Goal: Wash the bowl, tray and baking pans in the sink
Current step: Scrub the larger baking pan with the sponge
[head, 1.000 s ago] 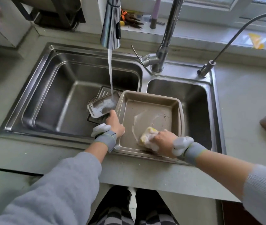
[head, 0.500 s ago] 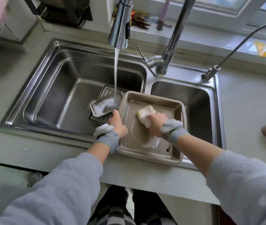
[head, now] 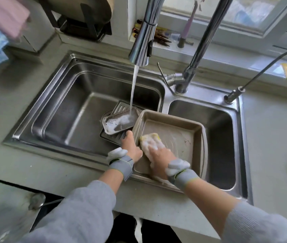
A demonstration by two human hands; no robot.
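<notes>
At frame centre, the square baking pan (head: 179, 135) leans on the sink (head: 39, 109) divider. Left hand (head: 132, 148) grasps its left rim; right hand (head: 160, 156) presses a soapy sponge (head: 150, 140) inside. Faucet (head: 143, 35) water fills a small tray (head: 117, 122).

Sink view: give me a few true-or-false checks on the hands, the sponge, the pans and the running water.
1. The right hand presses a soapy sponge inside the square baking pan. True.
2. The left hand hangs idle over the counter. False: it grips the square pan's left rim.
3. The faucet is off. False: a stream of water runs from it.
4. The water lands in the small tray in the left basin. True.
5. The square pan lies flat on the floor of the right basin. False: it rests tilted on the front edge of the sink, across the divider.
</notes>
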